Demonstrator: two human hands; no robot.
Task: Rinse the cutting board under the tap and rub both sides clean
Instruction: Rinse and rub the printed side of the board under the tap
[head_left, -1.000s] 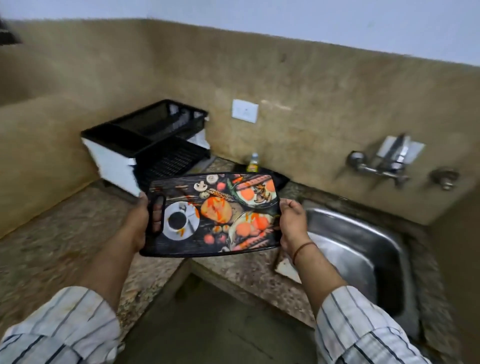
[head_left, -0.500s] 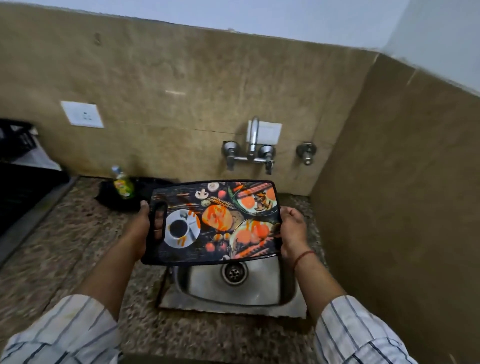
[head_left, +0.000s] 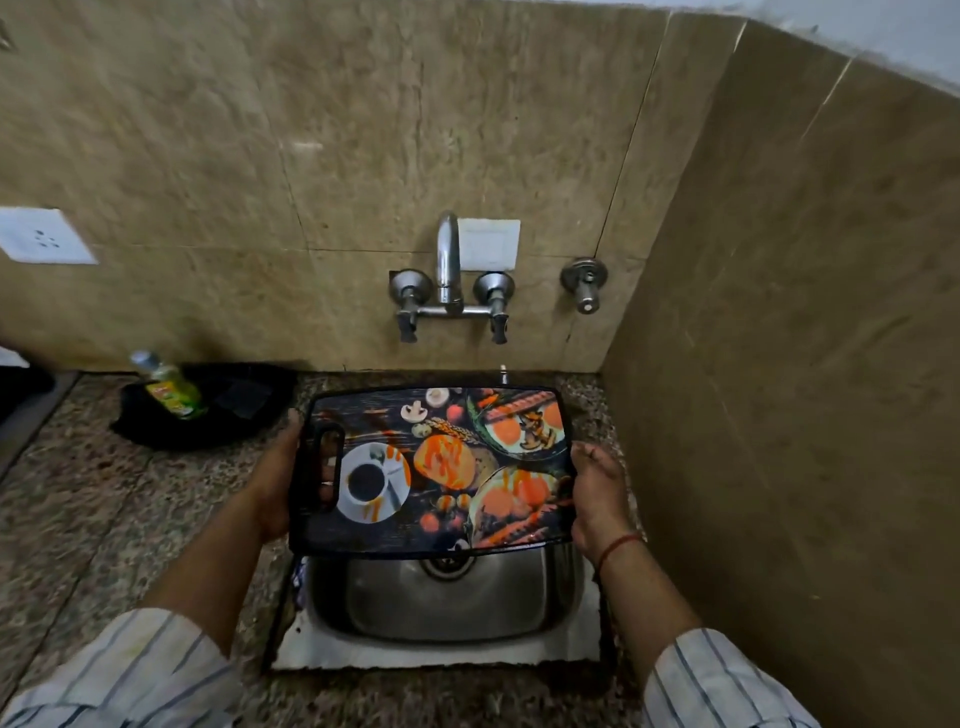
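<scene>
A dark cutting board (head_left: 441, 467) printed with food pictures and smeared with orange streaks is held flat above the steel sink (head_left: 441, 603). My left hand (head_left: 278, 478) grips its handle end, fingers through the slot. My right hand (head_left: 595, 491) holds the opposite short edge. The wall tap (head_left: 448, 265) with two knobs hangs on the tiled wall beyond the board; no water is visible. The sink drain shows just under the board's near edge.
A green bottle (head_left: 171, 387) stands in a black tray (head_left: 208, 405) on the granite counter left of the sink. A separate valve (head_left: 584, 283) sits right of the tap. A tiled side wall (head_left: 779, 364) closes in the right side. A white socket (head_left: 44, 236) is at far left.
The view swung right from the dish rack to face the sink squarely. The board, held in both hands, has come to sit over the sink below the tap.
</scene>
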